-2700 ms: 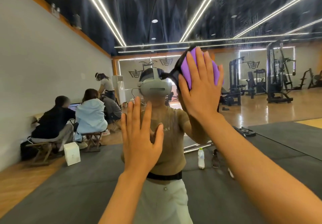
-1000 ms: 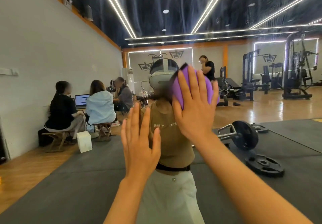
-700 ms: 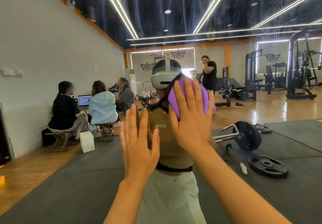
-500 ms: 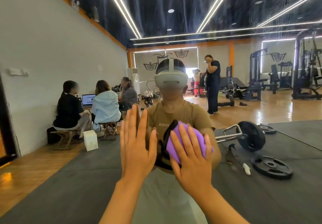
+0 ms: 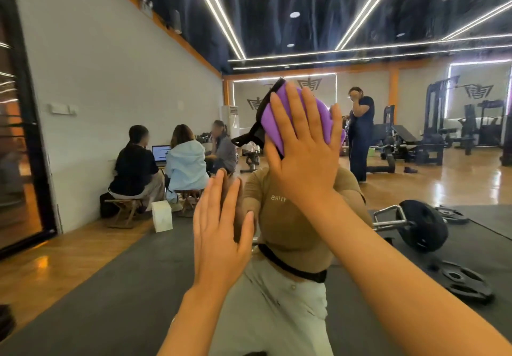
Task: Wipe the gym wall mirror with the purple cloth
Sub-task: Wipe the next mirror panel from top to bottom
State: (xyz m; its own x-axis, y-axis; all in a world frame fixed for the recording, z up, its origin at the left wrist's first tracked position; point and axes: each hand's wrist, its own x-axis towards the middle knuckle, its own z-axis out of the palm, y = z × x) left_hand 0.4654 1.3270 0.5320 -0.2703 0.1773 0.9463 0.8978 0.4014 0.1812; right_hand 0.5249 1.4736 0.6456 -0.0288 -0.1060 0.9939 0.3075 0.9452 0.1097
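The left hand (image 5: 221,234) is nearest, low and toward the middle of the mirror (image 5: 116,84). Its fingers are spread wide and flat on the glass, and it holds nothing. This bare palm could leave a greasy print on a part that should be clean. If the person leans hard on it, the hand could slide.

A little higher up, the right hand (image 5: 302,150) is flat too, with its fingers wide. It pushes the purple cloth (image 5: 273,117) against the mirror. The cloth is bunched under the palm, and a dark edge of it sticks out up and to the left. The fingers do not wrap around the cloth. They only press on it, so I think it could slip out and fall if the push gets soft. The bunched cloth touches only a small patch, so some spots could be missed and streaks left behind.

Far back in the mirror, weight plates (image 5: 465,283) and a bar lie on the dark floor mat (image 5: 110,300). A step backward could trip on them.
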